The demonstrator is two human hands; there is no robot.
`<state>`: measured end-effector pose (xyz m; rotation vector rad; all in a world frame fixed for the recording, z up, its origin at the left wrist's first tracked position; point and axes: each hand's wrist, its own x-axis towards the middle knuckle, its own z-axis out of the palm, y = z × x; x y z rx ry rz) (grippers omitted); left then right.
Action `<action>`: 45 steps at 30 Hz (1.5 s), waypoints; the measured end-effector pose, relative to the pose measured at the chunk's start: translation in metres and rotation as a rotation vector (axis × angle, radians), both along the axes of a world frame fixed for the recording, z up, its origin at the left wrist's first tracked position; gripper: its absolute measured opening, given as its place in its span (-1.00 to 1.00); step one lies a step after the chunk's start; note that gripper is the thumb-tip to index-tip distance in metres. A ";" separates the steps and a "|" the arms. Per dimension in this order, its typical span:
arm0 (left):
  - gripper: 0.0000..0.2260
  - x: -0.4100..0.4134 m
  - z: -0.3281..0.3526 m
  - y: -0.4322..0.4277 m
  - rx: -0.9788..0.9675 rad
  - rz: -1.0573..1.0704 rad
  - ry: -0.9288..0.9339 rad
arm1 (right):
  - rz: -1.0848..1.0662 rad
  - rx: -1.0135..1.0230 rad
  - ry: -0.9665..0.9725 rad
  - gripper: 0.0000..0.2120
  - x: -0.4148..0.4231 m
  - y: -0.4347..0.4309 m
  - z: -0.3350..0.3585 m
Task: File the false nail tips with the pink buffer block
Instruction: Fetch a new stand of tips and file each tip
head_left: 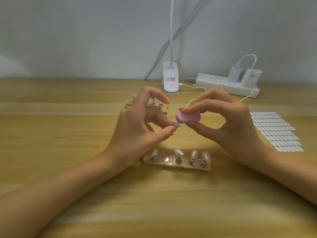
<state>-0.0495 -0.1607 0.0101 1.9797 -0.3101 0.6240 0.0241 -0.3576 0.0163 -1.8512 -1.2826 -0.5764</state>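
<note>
My right hand [228,121] grips a small pink buffer block [188,117] between thumb and fingers, above the table. Its left end touches a false nail tip on a small stand [177,124], which my left hand [137,126] pinches between thumb and forefinger. Below my hands lies a wooden holder [176,164] with several nail tips on metal stands and one bare metal spot [166,158]. A second wooden holder [164,107] with more tips sits behind my left hand, partly hidden.
A sheet of white oval stickers [276,131] lies at the right. At the back stand a white clip lamp base [170,81] and a white power strip [228,85] with a charger and cable. The wooden table [68,117] meets a pale wall.
</note>
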 end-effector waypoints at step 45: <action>-0.62 0.003 -0.002 0.001 -0.034 -0.084 0.038 | 0.050 -0.043 -0.033 -0.82 -0.003 0.003 0.000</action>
